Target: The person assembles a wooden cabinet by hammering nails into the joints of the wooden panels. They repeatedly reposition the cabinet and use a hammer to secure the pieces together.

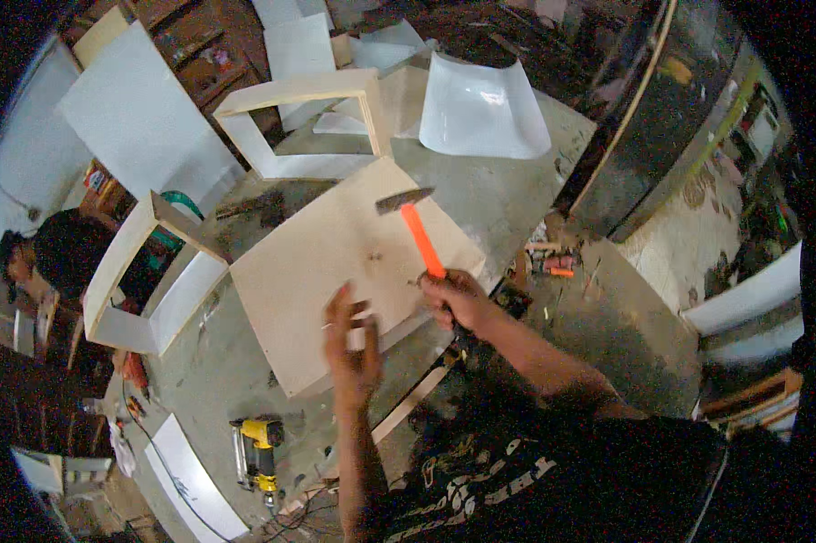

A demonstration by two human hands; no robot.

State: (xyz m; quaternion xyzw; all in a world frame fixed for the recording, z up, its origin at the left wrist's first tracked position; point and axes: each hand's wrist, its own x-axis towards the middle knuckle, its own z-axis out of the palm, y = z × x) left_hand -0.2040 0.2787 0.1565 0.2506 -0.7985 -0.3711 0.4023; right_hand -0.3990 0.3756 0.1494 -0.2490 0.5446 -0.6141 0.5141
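Note:
My right hand (460,299) is wrapped round the handle of a hammer (423,240) with an orange shaft and a dark metal head. The hammer is raised over a pale wooden panel (308,262), which tops a shallow box lying on the table. Small dark bits, perhaps nails, show near the panel's middle, too small to make out. My left hand (352,339) hovers above the panel's near edge, its fingers apart and slightly curled. A ring shows on one finger; nothing can be seen held there.
Open wooden frames (372,109) (155,271) stand on the grey table (218,389). A white curved sheet (485,109) lies at the back. Near the front left are a yellow nail gun (261,448), a white strip (191,480) and cables. A person (69,253) is at the far left.

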